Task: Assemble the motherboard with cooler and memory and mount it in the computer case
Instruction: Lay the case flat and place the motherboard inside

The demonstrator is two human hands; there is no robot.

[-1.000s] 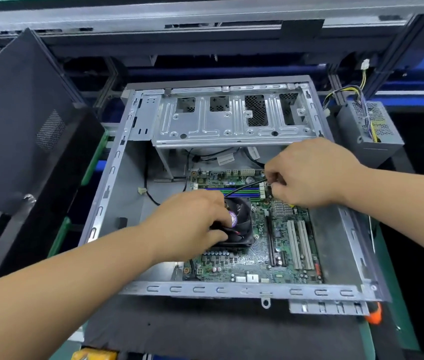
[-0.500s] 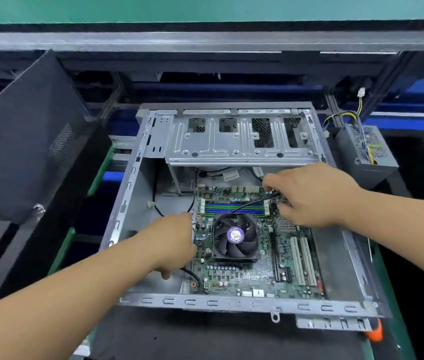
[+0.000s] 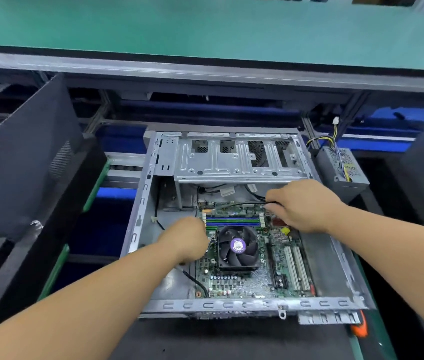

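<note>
Both forearms are bare to the frame edge, with no sleeves, gloves, rings or watch showing.

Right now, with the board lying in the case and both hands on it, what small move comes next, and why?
Probably lay the black cable clear of the board's far edge. The right hand pinches it there, and it runs across the motherboard above the memory sticks. The left hand rests at the board's left edge beside the cooler fan, seemingly steadying it inside the case.

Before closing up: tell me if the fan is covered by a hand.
No. The fan sits bare between the left hand and right hand.
</note>
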